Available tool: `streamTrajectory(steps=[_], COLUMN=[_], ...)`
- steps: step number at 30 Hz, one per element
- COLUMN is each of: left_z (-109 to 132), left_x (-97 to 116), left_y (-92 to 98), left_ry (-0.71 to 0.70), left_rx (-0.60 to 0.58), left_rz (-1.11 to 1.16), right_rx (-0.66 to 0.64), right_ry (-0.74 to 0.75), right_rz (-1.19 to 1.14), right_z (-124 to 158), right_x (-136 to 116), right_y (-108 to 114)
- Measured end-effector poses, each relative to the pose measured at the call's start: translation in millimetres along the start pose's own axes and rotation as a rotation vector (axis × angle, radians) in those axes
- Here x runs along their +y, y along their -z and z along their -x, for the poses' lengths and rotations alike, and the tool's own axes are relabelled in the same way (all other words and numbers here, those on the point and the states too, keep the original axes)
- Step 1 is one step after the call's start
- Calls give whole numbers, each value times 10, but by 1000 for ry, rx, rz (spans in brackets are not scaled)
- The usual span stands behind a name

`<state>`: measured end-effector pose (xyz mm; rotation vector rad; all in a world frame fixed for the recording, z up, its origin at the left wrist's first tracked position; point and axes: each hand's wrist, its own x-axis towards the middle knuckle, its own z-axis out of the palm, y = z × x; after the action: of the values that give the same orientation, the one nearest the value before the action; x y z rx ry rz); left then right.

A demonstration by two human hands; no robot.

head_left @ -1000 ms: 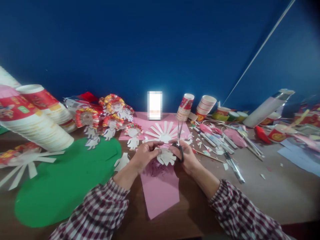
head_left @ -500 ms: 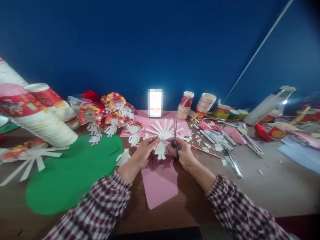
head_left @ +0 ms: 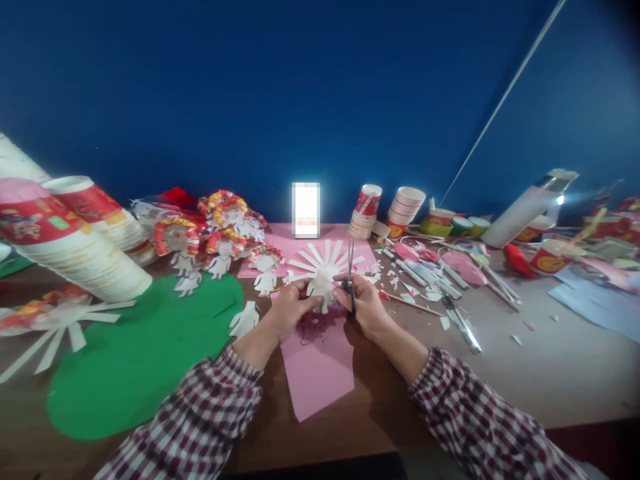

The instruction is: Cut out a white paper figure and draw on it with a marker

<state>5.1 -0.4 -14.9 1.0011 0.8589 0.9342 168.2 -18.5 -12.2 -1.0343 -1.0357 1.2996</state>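
My left hand (head_left: 290, 308) pinches a small white paper cut-out figure (head_left: 321, 287) above a pink sheet (head_left: 320, 370) on the table. Close beside it, my right hand (head_left: 366, 304) grips black-handled scissors (head_left: 351, 273), whose blades point up and away next to the figure. Both hands sit together at the middle of the table. Behind them lies a white paper fan of cut strips (head_left: 325, 257) on another pink sheet.
A green paper oval (head_left: 135, 360) lies at the left, with stacks of red paper cups (head_left: 65, 233) beyond it. Finished paper dolls (head_left: 220, 233) stand at the back. More cups (head_left: 407, 210), pens and scraps (head_left: 440, 280) litter the right side. A lit phone (head_left: 305, 209) leans against the blue wall.
The white cut-out has been turned in my left hand and raised slightly. The scissors' blades have swung from tilted to nearly upright. The view has shifted a little.
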Motion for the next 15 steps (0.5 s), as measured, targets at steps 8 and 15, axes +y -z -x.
streamTrajectory(steps=[8,15], left_z=[37,42], left_x=[38,45], left_y=[-33,-33], left_ry=[36,56], left_rx=[11,9], left_rz=[23,55], right_rx=[13,-1], right_ry=[13,23], right_rz=[3,-25], right_z=[1,-7], right_x=[18,42], right_y=[4,20])
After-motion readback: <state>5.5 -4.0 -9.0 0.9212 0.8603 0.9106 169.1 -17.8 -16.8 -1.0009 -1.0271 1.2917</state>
